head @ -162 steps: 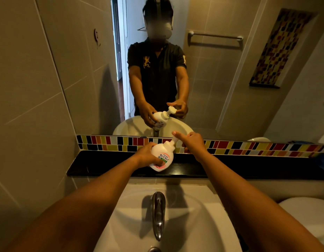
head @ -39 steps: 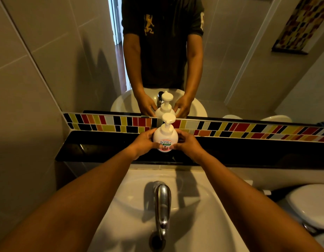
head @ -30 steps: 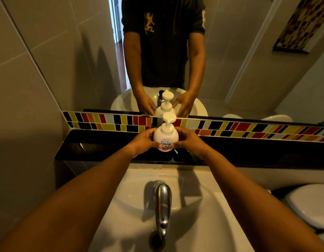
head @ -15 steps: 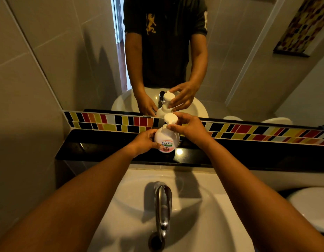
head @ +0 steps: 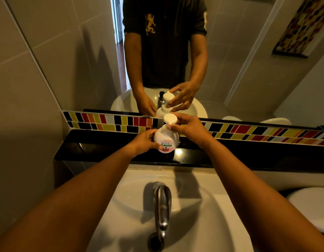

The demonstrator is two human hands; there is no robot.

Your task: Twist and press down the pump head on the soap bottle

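Observation:
A round white soap bottle (head: 166, 140) with a pink and green label stands upright on the black ledge (head: 103, 150) behind the sink. Its white pump head (head: 170, 118) has a flat round top. My left hand (head: 143, 142) wraps the bottle's left side. My right hand (head: 190, 128) grips the pump from the right, with fingertips on the head's rim and the thumb at the neck below it. The mirror (head: 230, 60) repeats the bottle and both hands.
A white sink (head: 203, 215) with a chrome tap (head: 162, 204) lies below the ledge. A strip of coloured tiles (head: 248, 132) runs along the wall behind the bottle. A white toilet lid (head: 310, 206) shows at the lower right. Beige wall tiles close the left side.
My right hand left the bottle's body and rose to the pump head, where it now grips. The bottle was set upright on the ledge earlier. The left hand stays on the body.

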